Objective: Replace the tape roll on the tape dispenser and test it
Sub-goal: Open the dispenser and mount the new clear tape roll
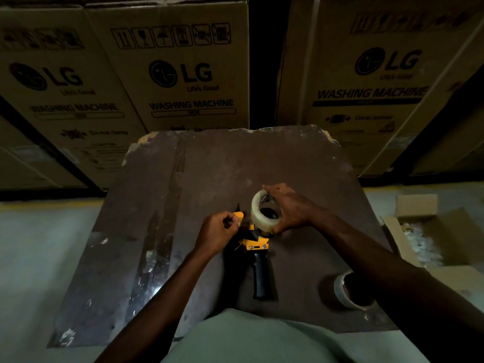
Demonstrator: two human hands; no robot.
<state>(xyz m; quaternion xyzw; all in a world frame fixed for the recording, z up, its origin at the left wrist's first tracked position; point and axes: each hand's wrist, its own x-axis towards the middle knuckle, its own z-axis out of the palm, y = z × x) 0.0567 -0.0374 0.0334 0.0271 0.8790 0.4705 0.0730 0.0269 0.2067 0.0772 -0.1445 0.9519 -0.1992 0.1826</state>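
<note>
A yellow and black tape dispenser lies on a dark worn board, its black handle pointing toward me. My right hand grips a full roll of clear tape and holds it on edge at the dispenser's hub. My left hand pinches the yellow front end of the dispenser, fingers closed on it. A nearly used-up tape roll lies on the board at the near right, partly hidden behind my right forearm.
Large cardboard washing-machine boxes stand close behind the board. An open cardboard box with pale contents sits on the floor at the right. Grey floor surrounds the board.
</note>
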